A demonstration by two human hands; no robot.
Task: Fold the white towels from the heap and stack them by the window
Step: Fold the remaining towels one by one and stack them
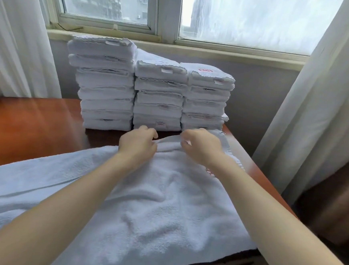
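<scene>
I pinch the far edge of the white towel (154,197) with both hands, my left hand (138,143) and right hand (200,145) close together. The towel lies spread on the wooden table (30,125), just before three stacks of folded towels (158,93) beneath the window (108,1).

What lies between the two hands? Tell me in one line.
Only the towel: its far edge rises in a fold between the left hand and right hand, seen in the head view.

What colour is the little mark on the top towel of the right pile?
Red: the mark shows best in the head view.
</scene>
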